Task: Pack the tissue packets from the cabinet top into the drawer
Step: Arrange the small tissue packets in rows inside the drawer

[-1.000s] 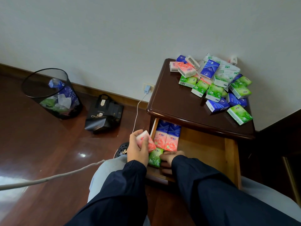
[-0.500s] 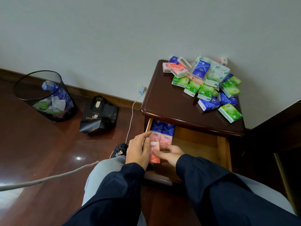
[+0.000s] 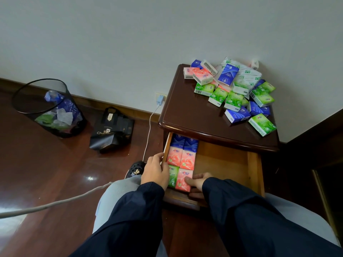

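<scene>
Against the white wall we see the cabinet (image 3: 194,115), drawer (image 3: 222,164) open with six packets (image 3: 181,158). Our left hand (image 3: 155,171) rests loose-fingered on its edge; our right hand (image 3: 199,181) presses flat fingers on a pink packet (image 3: 182,179).

Above the hands, the cabinet top (image 3: 194,115) is dark, glossy varnished wood; the drawer (image 3: 222,162) between them shows paler, matt bare wood. Its tissue packets (image 3: 182,158) wear shiny plastic film. The floor (image 3: 55,173) left of the hands gleams, polished.
</scene>
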`<state>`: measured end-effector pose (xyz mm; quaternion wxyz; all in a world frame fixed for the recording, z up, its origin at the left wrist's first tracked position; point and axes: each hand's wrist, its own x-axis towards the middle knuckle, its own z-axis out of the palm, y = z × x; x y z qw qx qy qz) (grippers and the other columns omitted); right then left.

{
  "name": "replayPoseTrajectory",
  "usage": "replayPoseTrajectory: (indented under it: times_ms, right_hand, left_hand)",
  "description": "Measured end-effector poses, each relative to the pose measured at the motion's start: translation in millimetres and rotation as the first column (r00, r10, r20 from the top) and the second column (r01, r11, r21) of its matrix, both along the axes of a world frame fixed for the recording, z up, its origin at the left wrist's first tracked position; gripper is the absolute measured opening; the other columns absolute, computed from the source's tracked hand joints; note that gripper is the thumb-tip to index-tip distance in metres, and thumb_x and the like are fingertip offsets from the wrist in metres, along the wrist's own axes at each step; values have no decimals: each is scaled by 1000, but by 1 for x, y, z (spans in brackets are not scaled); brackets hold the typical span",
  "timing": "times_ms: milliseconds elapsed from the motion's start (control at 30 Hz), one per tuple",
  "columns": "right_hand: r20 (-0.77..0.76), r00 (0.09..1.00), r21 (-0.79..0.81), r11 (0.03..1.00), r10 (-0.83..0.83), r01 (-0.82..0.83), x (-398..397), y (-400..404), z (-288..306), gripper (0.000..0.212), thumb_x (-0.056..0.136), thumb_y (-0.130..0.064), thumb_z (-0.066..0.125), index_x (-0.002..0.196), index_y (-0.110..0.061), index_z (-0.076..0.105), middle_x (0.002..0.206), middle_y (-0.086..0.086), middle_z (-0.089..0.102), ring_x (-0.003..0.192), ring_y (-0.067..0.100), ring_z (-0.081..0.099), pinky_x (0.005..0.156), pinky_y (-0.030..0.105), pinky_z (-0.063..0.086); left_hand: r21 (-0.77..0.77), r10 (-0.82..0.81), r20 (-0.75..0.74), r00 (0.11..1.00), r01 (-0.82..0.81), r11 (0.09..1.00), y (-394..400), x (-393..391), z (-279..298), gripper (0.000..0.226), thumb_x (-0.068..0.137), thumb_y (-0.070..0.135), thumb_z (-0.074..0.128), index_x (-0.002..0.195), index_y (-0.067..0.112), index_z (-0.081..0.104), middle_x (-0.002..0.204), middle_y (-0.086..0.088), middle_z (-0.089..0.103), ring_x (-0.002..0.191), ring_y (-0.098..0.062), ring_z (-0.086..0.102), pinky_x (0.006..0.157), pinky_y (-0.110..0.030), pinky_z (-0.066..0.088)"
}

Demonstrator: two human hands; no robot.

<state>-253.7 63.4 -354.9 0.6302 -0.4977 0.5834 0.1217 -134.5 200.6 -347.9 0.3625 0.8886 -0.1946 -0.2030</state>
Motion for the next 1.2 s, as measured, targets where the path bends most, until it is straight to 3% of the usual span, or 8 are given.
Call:
replayPoseTrajectory:
  times_ms: [233, 367, 467, 633, 933, 1033, 1100, 1200]
  right_hand:
    - [-64, 988, -166, 975, 139, -148, 0, 1, -6, 62, 74, -28, 90, 119, -19, 47, 123, 11, 61, 107, 30, 65, 83, 47, 62]
    - [-171, 911, -313, 856, 376, -412, -1, 2, -5, 99, 49, -43, 98, 120, -27, 31, 110, -3, 58, 97, 15, 61, 80, 35, 55]
    - [-237, 851, -371, 766, 468, -525, 2, 9, -7, 101, 46, -40, 98, 114, -29, 25, 104, -8, 55, 91, 10, 58, 75, 30, 50]
    - [-253, 847, -370, 762, 467, -531, 9, 10, -6, 94, 54, -34, 98, 113, -26, 25, 99, -8, 53, 82, 6, 55, 65, 23, 45]
    - [-317, 838, -310, 786, 445, -535, 14, 7, -5, 115, 50, -45, 97, 136, -22, 23, 112, -2, 58, 103, 19, 61, 91, 38, 54]
    - [-231, 927, -303, 883, 296, -358, 16, -1, 7, 84, 73, -57, 81, 132, -16, 38, 113, 2, 63, 100, 23, 64, 80, 35, 52]
    - [-278, 878, -472, 741, 389, -477, 17, -17, 27, 71, 75, -63, 76, 120, -21, 41, 109, -2, 61, 97, 21, 62, 71, 32, 47]
    - [-182, 934, -749, 573, 307, -334, 9, -49, 61, 37, 87, -49, 68, 111, -27, 50, 98, -11, 60, 97, 17, 63, 77, 32, 50]
  left_hand:
    - [-1, 1, -23, 1000, -1, 1000, -1, 0, 5, 38, 101, 29, 50, 139, 24, 50, 132, 3, 54, 110, -12, 58, 95, -40, 53]
    - [-11, 5, -2, 1000, -5, 1000, 0, -2, 7, 38, 101, 27, 51, 139, 23, 51, 133, 3, 53, 113, -13, 58, 97, -38, 51]
    - [-10, -1, -6, 1000, 1, 1000, -1, -2, 6, 38, 100, 26, 51, 138, 23, 50, 134, 3, 53, 115, -13, 58, 96, -36, 51]
    - [6, -11, 5, 1000, 11, 1000, 0, -2, 4, 40, 99, 25, 52, 139, 22, 49, 134, 2, 52, 116, -14, 56, 97, -35, 49]
    - [4, -14, -14, 1000, 14, 1000, -1, -4, 7, 46, 95, 28, 57, 140, 23, 47, 134, 1, 51, 116, -15, 56, 96, -34, 48]
    - [-14, 5, 23, 1000, -4, 1000, -7, -7, 15, 49, 93, 28, 61, 139, 22, 45, 134, -1, 49, 119, -18, 53, 101, -40, 48]
    - [-21, 4, 65, 998, -3, 1000, -16, -8, 24, 46, 92, 28, 61, 136, 23, 48, 132, -3, 50, 119, -21, 51, 101, -42, 47]
    - [1, -14, 131, 991, 14, 1000, -38, -10, 42, 39, 92, 29, 58, 130, 29, 52, 131, 0, 52, 120, -23, 47, 101, -41, 42]
